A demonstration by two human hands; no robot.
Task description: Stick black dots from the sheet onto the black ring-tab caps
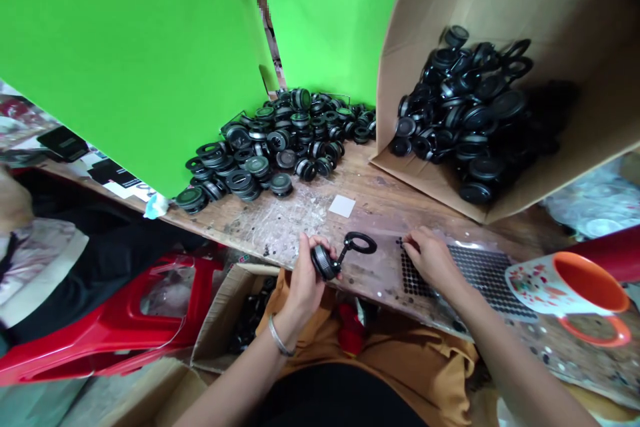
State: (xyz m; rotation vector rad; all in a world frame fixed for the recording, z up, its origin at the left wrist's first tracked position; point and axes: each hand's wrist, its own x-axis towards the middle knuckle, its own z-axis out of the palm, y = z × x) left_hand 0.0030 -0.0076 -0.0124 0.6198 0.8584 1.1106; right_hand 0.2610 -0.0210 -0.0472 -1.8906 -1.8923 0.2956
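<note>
Black gadget (325,262), black-dotted sheet (483,273), green panels (125,47), red-blotched white mug (535,285) with orange inside

A narrow silvery bangle (281,335) circled the wrist below the left hand (306,275), left of the lower centre. The right hand (426,255) and both forearms (515,353) were bare. A black top (340,397) filled the bottom centre; creased mustard-orange cloth (420,348) covered the lap.

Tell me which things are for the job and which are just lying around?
Probably for the job:
held black gadget with a ring
sheet of black dots
piled black gadgets
cardboard box with more gadgets

Probably just lying around:
orange-and-white mug
clear plastic
</note>
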